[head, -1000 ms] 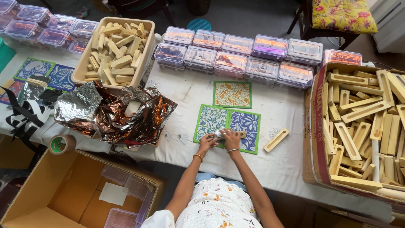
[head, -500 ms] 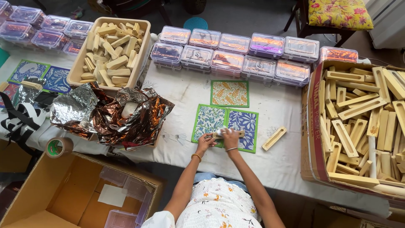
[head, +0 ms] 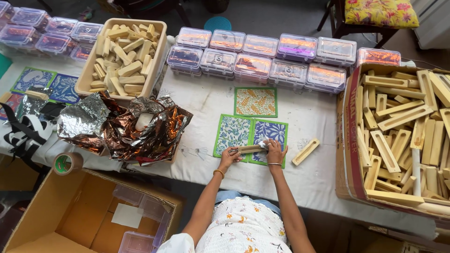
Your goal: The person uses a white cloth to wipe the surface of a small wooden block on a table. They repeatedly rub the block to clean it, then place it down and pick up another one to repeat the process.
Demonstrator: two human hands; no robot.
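Note:
Both my hands hold a long pale wooden strip (head: 249,149) level above two patterned square cards. My left hand (head: 228,157) pinches its left end. My right hand (head: 274,151) grips its right end, where a small white piece shows under the fingers. Beneath lie a green-and-white floral card (head: 233,131) and a blue floral card (head: 273,131). An orange leaf-patterned card (head: 256,102) lies just beyond them. A second slotted wooden strip (head: 305,152) rests on the white tablecloth to the right of my right hand.
A cardboard box of wooden strips (head: 403,131) fills the right. A tray of pale blocks (head: 123,56) and rows of clear lidded boxes (head: 262,58) stand at the back. Crumpled foil (head: 126,129), a tape roll (head: 63,163), an open carton (head: 79,215) sit left.
My hands stay over the two cards with the strip between them; they have shifted only slightly.

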